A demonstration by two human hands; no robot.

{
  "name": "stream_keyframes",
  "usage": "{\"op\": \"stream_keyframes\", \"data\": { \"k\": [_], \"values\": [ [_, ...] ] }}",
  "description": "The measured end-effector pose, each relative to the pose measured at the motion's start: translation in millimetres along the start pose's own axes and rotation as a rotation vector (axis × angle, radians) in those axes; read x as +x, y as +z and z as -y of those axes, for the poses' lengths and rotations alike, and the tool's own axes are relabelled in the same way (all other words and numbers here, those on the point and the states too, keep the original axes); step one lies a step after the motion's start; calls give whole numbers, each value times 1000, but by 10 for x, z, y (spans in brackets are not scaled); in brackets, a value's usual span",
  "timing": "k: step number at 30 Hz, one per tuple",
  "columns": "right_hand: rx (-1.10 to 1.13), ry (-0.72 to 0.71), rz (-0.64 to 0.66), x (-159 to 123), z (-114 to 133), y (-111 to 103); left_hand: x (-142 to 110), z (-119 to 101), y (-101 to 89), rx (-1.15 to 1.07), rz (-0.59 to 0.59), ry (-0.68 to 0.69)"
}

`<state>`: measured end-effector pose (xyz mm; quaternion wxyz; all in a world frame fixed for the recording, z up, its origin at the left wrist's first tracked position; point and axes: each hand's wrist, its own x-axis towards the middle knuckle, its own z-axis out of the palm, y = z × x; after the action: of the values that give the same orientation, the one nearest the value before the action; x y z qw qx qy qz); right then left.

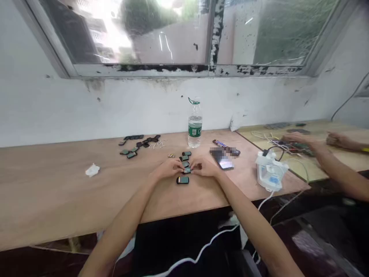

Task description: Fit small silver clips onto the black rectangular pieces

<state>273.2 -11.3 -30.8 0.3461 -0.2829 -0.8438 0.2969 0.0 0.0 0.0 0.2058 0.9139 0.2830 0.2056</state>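
**A:** Left hand [168,168]?

**B:** Relaxed, no clench, fingertips against the left side of a small black device [187,170], mid-bench, closer to the front edge than the back.

**A:** Right hand [205,167]?

**B:** Much the same, fingers against that device's right side. Firm pinch or light touch? Impossible to tell from this view.

**A:** And around that device?

**B:** Just beyond it, toward the back edge of the bench [43,200], a short line of similar black devices [185,158] with glossy faces. Just in front, another black device [182,180], clear of both hands.

**A:** Farther left?

**B:** A loose cluster of more black devices [135,148], some pale bits [157,144] beside it, and nearer the front edge, a crumpled tissue [92,170].

**A:** Along the back edge?

**B:** An upright water bottle [195,125] with a green label. To its right, a flat phone [222,161], partly blurred out, and a dark candy bar [219,143].

**A:** Right end?

**B:** A white plastic unit [271,171] with cables, near the right edge. Past that, on a second board [317,171], a co-worker's two hands [300,137] among wires.
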Motion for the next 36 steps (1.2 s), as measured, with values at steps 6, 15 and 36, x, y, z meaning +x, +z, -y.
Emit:
{"op": "stream_keyframes", "data": {
  "k": [6,15,36],
  "values": [
    [-47,68,-28,16,-10,-5,37,-45,68,30,-49,-29],
    [5,131,9,53,24,27,49,-1,116,67,-90,-34],
    [24,78,42,39,61,3,29,-121,118,177,-19,94]
  ]
}}
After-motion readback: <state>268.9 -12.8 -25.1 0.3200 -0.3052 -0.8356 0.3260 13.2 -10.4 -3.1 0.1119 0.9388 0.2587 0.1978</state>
